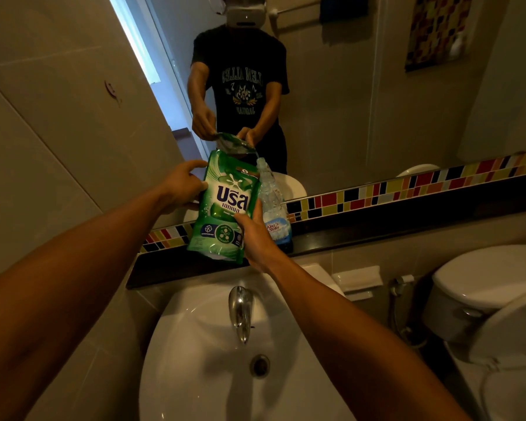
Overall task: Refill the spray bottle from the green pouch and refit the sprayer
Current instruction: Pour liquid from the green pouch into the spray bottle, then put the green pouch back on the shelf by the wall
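I hold a green pouch [225, 205] with white and blue print up in front of the mirror, above the dark ledge. My left hand [181, 186] grips its upper left edge. My right hand [254, 235] grips its lower right side. Just right of the pouch stands a clear spray bottle [274, 205] with a blue label, its neck open and no sprayer on it. The pouch's top right corner is close to the bottle's mouth. The sprayer head is not in sight.
A white basin [201, 354] with a chrome tap [240, 311] lies below my arms. A dark ledge [377, 226] with a coloured tile strip runs under the mirror [346, 101]. A white toilet [492, 314] stands at the right. A person's reflection shows in the mirror.
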Action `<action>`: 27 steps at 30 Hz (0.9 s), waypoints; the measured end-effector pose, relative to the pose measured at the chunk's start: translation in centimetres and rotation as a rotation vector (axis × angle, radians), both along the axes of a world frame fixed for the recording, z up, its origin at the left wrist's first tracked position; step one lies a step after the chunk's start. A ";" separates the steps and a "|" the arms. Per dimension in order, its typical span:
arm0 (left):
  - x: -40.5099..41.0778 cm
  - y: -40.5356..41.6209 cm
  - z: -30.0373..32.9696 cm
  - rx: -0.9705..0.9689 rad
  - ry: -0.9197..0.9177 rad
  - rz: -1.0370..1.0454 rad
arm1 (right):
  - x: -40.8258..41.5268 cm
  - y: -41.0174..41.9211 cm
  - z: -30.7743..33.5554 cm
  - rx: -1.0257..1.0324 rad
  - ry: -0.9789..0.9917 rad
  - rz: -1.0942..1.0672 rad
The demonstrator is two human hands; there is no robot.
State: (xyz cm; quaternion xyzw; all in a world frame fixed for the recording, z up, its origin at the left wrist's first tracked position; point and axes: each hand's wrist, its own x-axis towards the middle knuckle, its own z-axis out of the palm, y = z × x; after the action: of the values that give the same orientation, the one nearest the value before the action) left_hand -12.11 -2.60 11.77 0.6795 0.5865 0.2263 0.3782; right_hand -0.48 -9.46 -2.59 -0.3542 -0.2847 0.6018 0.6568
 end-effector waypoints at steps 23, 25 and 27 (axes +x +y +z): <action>-1.3 -0.7 -16.3 -0.086 -0.751 0.262 | 4.3 2.4 -6.3 -0.017 -0.566 -0.146; -2.4 -0.7 -16.7 -0.068 -0.767 0.262 | 3.4 3.0 -6.4 -0.017 -0.571 -0.164; -4.0 -0.5 -17.0 -0.060 -0.780 0.272 | 2.0 3.7 -6.2 -0.035 -0.582 -0.177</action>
State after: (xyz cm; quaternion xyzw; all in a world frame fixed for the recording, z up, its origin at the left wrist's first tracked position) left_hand -16.09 -3.09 -5.23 0.4476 0.4900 0.4976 0.5585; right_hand 1.56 -5.77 -8.81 -0.5465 -0.4183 0.4203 0.5914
